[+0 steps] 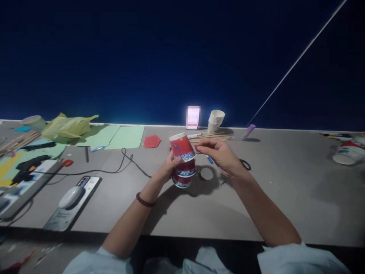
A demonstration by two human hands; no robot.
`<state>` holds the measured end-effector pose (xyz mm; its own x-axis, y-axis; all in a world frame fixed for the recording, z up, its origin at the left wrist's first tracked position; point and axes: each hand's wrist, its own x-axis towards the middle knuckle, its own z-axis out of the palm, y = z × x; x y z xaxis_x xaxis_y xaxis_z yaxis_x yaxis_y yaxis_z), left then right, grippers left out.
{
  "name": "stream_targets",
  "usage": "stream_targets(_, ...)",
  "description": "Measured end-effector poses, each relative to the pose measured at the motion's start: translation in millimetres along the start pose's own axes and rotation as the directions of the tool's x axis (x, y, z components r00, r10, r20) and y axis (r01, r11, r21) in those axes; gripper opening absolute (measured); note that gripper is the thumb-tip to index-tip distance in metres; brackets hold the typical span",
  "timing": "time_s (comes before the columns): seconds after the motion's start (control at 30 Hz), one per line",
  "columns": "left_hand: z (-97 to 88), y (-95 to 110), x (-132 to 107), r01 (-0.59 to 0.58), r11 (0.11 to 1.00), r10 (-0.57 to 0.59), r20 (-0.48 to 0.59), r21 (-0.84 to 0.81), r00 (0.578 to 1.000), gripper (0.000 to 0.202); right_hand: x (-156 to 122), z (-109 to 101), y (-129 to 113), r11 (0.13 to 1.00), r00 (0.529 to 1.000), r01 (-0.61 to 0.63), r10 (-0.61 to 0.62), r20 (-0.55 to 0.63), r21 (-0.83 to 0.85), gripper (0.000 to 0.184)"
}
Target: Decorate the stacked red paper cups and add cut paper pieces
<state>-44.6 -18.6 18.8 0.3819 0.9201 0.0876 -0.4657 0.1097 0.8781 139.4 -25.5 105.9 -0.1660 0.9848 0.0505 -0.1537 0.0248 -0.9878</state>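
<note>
A stack of red paper cups [184, 147] with blue-and-white patterned bands is gripped by my left hand [167, 168], which wears a dark bead bracelet. The stack leans slightly, and the top cup carries blue markings. To its right, my right hand [224, 155] has thumb and forefinger pinched on a small red piece [196, 148], close to the top cup's side. What the piece is made of is too small to tell. Under the hands, a round white lid-like object [206, 174] lies on the table, and black-handled scissors [245, 164] are partly behind my right wrist.
Behind the hands stand a lit phone [193, 117] and stacked white paper cups [216, 120], near wooden sticks [213, 137]. Red paper [152, 141], green sheets [125, 137], a black cable [97, 173], a power strip [31, 188] and another phone [61, 219] lie left. A purple-capped tube [250, 130] stands right.
</note>
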Motion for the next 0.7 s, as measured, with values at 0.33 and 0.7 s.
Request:
stream_targets(0.33, 7.0, 3.0, -2.4, 0.006, 0.999, -0.003, -0.057, 0.049, 0.998, 0.072, 1.3, -1.0, 7.3, 0.994, 0.996, 0.071, -0.074, -0.041, -0.084, 0.008)
stream_targets(0.7, 8.5, 2.3, -2.2, -0.005, 0.997, 0.012, -0.080, 0.080, 0.997, 0.070, -4.2, 6.9, 3.0, 0.971, 0.990, 0.086, -0.109, -0.094, -0.224, 0.008)
